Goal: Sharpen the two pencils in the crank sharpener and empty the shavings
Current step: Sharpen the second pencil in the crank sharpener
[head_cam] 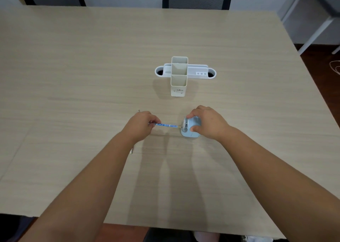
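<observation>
Blue pencil (168, 125): pinched at its far-left end by the left hand (140, 126), lying level, tip at the sharpener's mouth.
Pale-blue sharpener (190, 129): on the bench (73, 76), right hand (207, 122) clasped over its top and back.
Second pencil (131, 150): seemingly under the left forearm, mostly hidden.
Organizer (179, 76): white, upright, well behind the hands.

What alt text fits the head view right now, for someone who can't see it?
The left hand holds a blue pencil level, its tip at the mouth of a light blue sharpener gripped by the right hand on a wooden table. A white desk organizer stands behind.
</observation>
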